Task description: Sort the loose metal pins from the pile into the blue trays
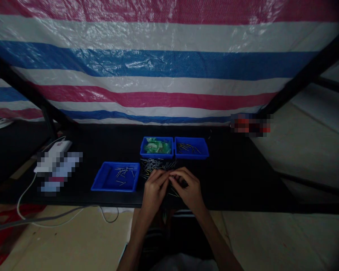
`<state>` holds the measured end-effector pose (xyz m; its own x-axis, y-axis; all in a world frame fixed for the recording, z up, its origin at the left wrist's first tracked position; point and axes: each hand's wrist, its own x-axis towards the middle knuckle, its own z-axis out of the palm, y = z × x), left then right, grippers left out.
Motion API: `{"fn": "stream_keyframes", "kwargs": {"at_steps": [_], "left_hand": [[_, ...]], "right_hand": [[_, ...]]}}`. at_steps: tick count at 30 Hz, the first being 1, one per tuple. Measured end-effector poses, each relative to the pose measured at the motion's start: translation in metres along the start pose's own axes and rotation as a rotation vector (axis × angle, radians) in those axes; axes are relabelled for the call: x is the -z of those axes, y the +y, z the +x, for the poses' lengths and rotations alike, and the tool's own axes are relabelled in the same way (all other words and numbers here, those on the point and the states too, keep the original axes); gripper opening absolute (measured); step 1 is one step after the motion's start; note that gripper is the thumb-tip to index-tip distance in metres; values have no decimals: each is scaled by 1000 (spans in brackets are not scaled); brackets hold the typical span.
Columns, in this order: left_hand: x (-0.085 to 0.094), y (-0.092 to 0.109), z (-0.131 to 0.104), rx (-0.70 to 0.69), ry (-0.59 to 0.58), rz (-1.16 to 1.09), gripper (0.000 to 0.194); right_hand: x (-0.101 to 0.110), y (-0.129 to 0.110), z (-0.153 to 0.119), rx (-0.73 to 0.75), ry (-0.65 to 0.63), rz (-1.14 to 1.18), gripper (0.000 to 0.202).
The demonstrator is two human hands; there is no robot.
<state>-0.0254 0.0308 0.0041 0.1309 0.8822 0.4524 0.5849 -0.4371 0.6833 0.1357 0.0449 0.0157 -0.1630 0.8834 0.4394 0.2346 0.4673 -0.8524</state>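
Black table (237, 177): pins (158, 164) just beyond hands' (172, 188) grip.

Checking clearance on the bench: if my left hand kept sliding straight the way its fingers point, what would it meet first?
Probably the right hand: the left hand points right and slightly forward, their fingertips almost meeting over the loose metal pins.

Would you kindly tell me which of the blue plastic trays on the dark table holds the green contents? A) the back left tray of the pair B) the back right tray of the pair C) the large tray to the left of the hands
A: the back left blue plastic tray holds green pieces, while the back right tray and the large left tray hold only thin metal pins.
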Motion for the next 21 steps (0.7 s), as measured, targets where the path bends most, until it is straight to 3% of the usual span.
{"fn": "stream_keyframes", "kwargs": {"at_steps": [7,21], "left_hand": [[0,-1,1,12,-10,-41,24],[-1,-1,1,-14,16,-57,25]], "right_hand": [[3,0,0,1,-12,11,19],[3,5,0,-29,11,28,12]]}}
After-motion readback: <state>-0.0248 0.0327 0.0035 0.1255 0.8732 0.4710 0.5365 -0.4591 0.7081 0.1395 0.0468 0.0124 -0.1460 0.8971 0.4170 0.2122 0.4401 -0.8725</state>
